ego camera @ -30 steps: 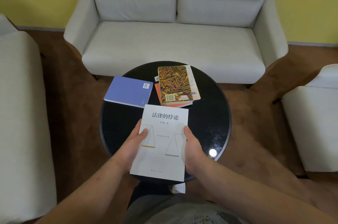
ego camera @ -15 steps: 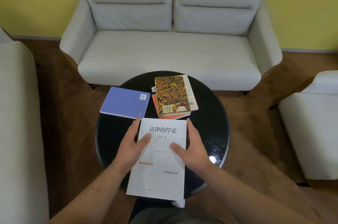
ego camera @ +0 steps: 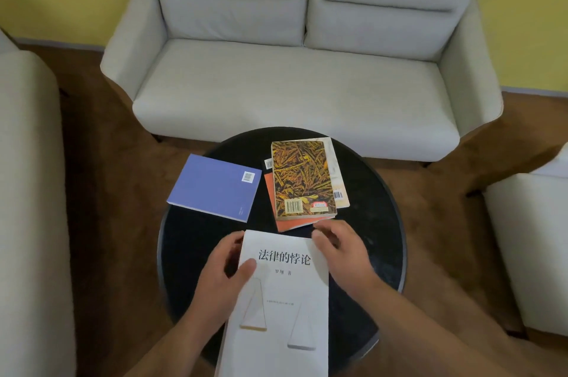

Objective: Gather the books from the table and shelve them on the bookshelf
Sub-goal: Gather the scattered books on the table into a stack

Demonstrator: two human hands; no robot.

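White book: the white book [ego camera: 285, 293] is lying nearest the person, its near end hanging past the table's front edge and running out of view at the bottom, so I cannot tell whether it is resting flat or already being lifted.
Left hand: the left hand [ego camera: 221, 278] is gripping the white book's left edge, thumb pressing on the cover and fingers curling beside or beneath it.
Right hand: the right hand [ego camera: 344, 250] is hovering at the book's far right corner with fingers loosely spread and reaching forward; it is not clearly closing on anything.
Table: the round black table [ego camera: 375, 223] is carrying every book in view.
Purple book: the purple book [ego camera: 215, 186] is lying face down on the far left part, overhanging the rim, apart from both hands.
Stack: the patterned book [ego camera: 301, 176] is sitting on top of an orange book [ego camera: 292, 224] and a pale book [ego camera: 339, 189], just beyond the right fingertips.
Sofa: the grey sofa [ego camera: 292, 84] is standing behind the table.
Progress: gathering is only beginning, by my reading; one book is in hand, four are waiting, none is shelved, and no bookshelf is showing.
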